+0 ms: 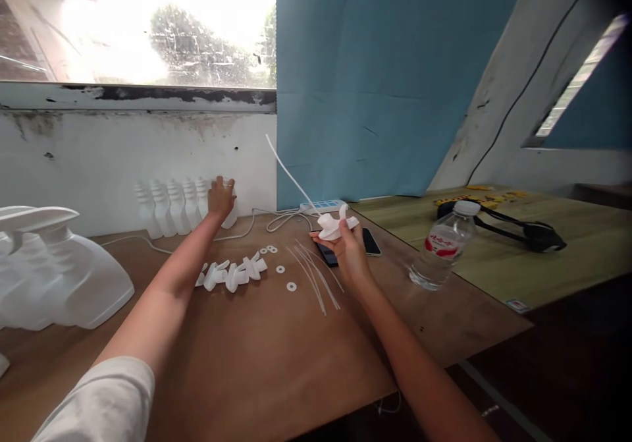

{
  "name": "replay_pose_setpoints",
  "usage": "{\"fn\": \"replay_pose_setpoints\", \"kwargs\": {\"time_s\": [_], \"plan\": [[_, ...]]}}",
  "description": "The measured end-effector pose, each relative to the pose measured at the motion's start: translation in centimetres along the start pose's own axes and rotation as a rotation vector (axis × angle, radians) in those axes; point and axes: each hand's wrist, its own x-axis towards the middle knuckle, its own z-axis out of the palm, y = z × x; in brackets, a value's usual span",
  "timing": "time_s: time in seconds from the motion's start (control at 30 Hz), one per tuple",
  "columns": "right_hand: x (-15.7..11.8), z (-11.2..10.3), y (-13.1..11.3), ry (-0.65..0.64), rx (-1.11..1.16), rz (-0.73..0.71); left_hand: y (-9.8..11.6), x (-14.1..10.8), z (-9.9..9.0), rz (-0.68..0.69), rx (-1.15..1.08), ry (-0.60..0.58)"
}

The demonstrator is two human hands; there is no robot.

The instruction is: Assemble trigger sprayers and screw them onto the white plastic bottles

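At the wall end of the table, my left hand has its fingers closed over the top of the rightmost white plastic bottle, whose neck is mostly covered. To its left stand several more white bottles with ringed necks. My right hand holds a white spray head above the table, its thin white tube slanting up and left. Below lie several loose tubes, flat white washers and a group of spray heads, partly behind my left forearm.
Large white plastic pieces occupy the left side. A phone lies behind my right hand, near a power strip with a white cord. A clear water bottle stands at right. Beyond it, a black strapped pouch rests on another table.
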Motion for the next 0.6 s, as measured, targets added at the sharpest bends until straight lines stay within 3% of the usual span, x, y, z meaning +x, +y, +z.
{"fn": "replay_pose_setpoints", "kwargs": {"time_s": [0.13,0.3,0.4,0.5,0.6], "plan": [[-0.3,-0.5,0.1,0.007,-0.137,-0.122,1.0,-3.8,-2.7,0.189,-0.088,0.036],[-0.6,-0.3,-0.3,-0.062,-0.233,-0.304,-0.3,-11.6,-9.6,0.317,-0.14,0.267],[-0.8,-0.1,-1.0,-0.112,-0.194,-0.375,-2.0,-16.8,-13.4,0.371,-0.103,0.317],[-0.8,-0.1,-1.3,-0.155,-0.149,-0.408,-3.6,-20.4,-15.2,0.41,-0.064,0.341],[-0.8,-0.3,-1.0,-0.206,-0.18,-0.399,-4.6,-22.1,-15.1,0.403,-0.075,0.362]]}}
